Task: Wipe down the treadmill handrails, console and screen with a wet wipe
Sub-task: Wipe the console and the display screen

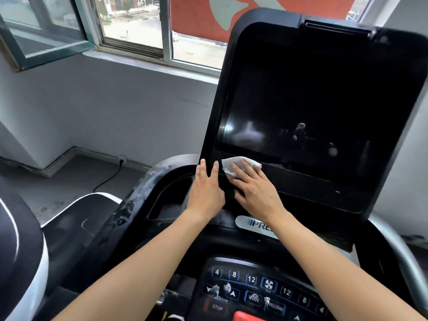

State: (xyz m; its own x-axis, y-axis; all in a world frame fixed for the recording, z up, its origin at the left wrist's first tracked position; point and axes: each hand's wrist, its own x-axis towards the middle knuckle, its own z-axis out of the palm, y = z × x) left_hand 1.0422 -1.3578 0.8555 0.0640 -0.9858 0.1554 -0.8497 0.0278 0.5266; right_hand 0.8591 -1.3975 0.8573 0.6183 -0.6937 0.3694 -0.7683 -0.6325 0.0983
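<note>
The right hand [257, 191] lies flat, fingers straight, pressing the single wet wipe [231, 164] onto the strip just under the screen [301, 107], near its lower left corner. The left hand [206, 188] rests open on the frame beside it, holding nothing. Smears low on the glass suggest the screen is barely begun. The left handrail [136, 200] looks dusty, probably untouched, and the console [254, 290] buttons show white specks. I count one wipe, one screen and two handrails, the right handrail [393, 242] only partly visible.
</note>
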